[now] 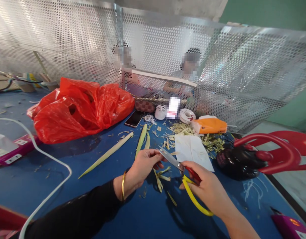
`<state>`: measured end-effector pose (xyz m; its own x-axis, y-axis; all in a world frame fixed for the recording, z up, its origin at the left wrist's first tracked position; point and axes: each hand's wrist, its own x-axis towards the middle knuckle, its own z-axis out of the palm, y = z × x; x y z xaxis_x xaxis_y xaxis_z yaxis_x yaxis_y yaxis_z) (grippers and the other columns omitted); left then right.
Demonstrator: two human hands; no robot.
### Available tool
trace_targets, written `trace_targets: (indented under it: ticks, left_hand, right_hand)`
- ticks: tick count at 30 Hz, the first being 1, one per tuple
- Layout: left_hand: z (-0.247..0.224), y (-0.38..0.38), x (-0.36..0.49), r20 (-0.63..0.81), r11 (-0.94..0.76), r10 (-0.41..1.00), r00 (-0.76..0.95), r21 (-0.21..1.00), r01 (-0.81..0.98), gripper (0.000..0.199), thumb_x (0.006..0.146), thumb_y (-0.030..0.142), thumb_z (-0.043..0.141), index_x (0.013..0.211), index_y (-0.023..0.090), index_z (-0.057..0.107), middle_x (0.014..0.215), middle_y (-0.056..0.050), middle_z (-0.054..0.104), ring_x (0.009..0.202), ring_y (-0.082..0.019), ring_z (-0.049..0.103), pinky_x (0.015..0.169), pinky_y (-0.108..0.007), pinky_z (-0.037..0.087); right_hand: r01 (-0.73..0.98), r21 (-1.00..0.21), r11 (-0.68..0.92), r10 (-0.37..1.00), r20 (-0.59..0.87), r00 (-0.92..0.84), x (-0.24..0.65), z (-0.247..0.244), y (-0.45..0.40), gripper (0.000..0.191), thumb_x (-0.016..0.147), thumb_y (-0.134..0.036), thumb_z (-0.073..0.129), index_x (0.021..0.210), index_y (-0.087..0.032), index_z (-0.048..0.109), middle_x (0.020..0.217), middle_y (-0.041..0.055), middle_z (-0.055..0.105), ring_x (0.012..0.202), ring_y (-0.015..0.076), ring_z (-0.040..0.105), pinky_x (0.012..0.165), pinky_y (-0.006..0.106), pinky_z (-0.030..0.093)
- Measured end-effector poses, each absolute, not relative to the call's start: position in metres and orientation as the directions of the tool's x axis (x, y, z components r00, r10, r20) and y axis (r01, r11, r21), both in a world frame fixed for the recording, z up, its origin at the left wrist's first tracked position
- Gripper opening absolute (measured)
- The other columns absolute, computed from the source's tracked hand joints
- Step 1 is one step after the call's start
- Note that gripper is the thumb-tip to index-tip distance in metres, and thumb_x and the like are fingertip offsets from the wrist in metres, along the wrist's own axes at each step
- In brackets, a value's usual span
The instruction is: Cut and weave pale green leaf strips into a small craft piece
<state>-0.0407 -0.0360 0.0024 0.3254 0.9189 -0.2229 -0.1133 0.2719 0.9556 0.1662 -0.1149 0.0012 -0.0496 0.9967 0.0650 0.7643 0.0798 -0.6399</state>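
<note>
My right hand point(207, 187) is closed around a pair of scissors point(171, 159) with one yellow handle loop and some red at the grip. The blades point up and left, and their tip reaches the fingertips of my left hand point(145, 164). That hand is closed in a pinch, and whatever lies between its fingers is too small to name. Just beyond it, a pale green husk-like leaf point(141, 141) lies on the table. A longer pointed leaf point(106, 154) rests to the left. Below the blades are cut leaf scraps point(159, 182).
A red plastic bag point(85, 109) bulges at the back left, beside a dark phone point(134, 119). White paper point(191, 149), shredded trimmings point(214, 142) and an orange packet point(210, 125) lie right of centre. A black jar-like object point(236, 164) stands right. A white cable point(57, 159) crosses the left.
</note>
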Motion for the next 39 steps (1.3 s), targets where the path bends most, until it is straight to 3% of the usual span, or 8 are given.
trace_targets:
  ticks: [8,15,18,26,27,29,31,39]
  left_hand:
    - [0.004,-0.036,-0.041,-0.236,0.287,0.918,0.318,0.950,-0.124,0.014,0.074,0.025,0.067,0.068,0.014,0.071,0.068,-0.005,0.070,0.051,-0.009,0.056,0.051,-0.020,0.041]
    - [0.005,-0.042,-0.041,-0.269,0.350,0.886,0.379,0.922,-0.165,0.019,0.074,0.030,0.069,0.066,0.014,0.065,0.067,-0.002,0.066,0.053,-0.008,0.057,0.053,-0.019,0.040]
    - [0.005,-0.046,-0.041,-0.264,0.353,0.877,0.402,0.921,-0.164,0.020,0.074,0.031,0.068,0.064,0.014,0.062,0.064,-0.001,0.064,0.053,-0.008,0.057,0.053,-0.018,0.041]
    - [0.006,-0.057,-0.038,-0.192,0.298,0.879,0.437,0.936,-0.187,0.021,0.072,0.031,0.070,0.064,0.015,0.061,0.062,0.000,0.062,0.055,-0.009,0.055,0.054,-0.019,0.041]
    - [0.006,-0.058,-0.037,-0.182,0.284,0.881,0.436,0.942,-0.181,0.021,0.072,0.031,0.070,0.063,0.014,0.061,0.061,0.000,0.061,0.055,-0.009,0.054,0.054,-0.019,0.041]
    - [0.004,-0.061,-0.035,-0.167,0.263,0.885,0.435,0.950,-0.171,0.022,0.072,0.032,0.071,0.063,0.014,0.062,0.059,0.000,0.060,0.055,-0.009,0.053,0.055,-0.019,0.041]
    - [0.002,-0.063,-0.033,-0.157,0.248,0.888,0.432,0.955,-0.162,0.023,0.071,0.034,0.071,0.063,0.014,0.064,0.058,0.000,0.059,0.055,-0.009,0.051,0.054,-0.019,0.041]
    - [-0.006,-0.064,-0.033,-0.153,0.215,0.857,0.492,0.974,-0.071,0.031,0.075,0.042,0.067,0.068,0.012,0.071,0.060,-0.003,0.063,0.057,-0.011,0.053,0.055,-0.021,0.042]
  right_hand:
    - [0.793,-0.604,0.073,0.994,0.111,-0.006,0.165,0.000,-0.114,0.035,0.077,-0.034,0.064,0.111,-0.028,0.060,0.080,-0.0013,0.071,0.068,0.0199,0.066,0.065,0.028,0.052]
    - [0.951,-0.283,-0.126,0.966,0.184,0.182,0.174,-0.018,-0.100,0.044,0.080,-0.032,0.062,0.122,-0.025,0.054,0.090,0.0045,0.072,0.075,0.0234,0.068,0.060,0.029,0.047]
    - [0.957,-0.253,-0.142,0.964,0.183,0.192,0.177,-0.027,-0.095,0.043,0.077,-0.029,0.064,0.119,-0.023,0.056,0.097,0.0071,0.073,0.081,0.0255,0.070,0.062,0.029,0.047]
    - [0.908,-0.418,0.028,0.958,0.270,0.095,0.162,-0.013,-0.101,0.022,0.087,-0.031,0.055,0.100,-0.019,0.067,0.104,0.0099,0.069,0.097,0.0246,0.065,0.085,0.034,0.050]
    - [0.875,-0.482,0.055,0.956,0.278,0.092,0.155,-0.010,-0.104,0.023,0.089,-0.033,0.053,0.100,-0.020,0.067,0.102,0.0081,0.070,0.094,0.0221,0.066,0.084,0.032,0.051]
    - [0.576,-0.815,0.067,0.969,0.190,0.155,0.138,-0.005,-0.110,0.023,0.084,-0.031,0.059,0.101,-0.019,0.067,0.094,0.0069,0.073,0.086,0.0223,0.069,0.078,0.033,0.055]
    - [0.358,-0.931,0.069,0.977,0.135,0.164,0.122,-0.005,-0.115,0.032,0.077,-0.028,0.068,0.108,-0.019,0.064,0.090,0.0052,0.074,0.085,0.0229,0.070,0.079,0.035,0.056]
    - [0.457,-0.822,0.340,0.869,0.460,0.180,0.111,-0.016,-0.116,0.008,0.084,-0.019,0.064,0.083,-0.023,0.072,0.079,0.0024,0.067,0.071,0.0175,0.063,0.066,0.029,0.053]
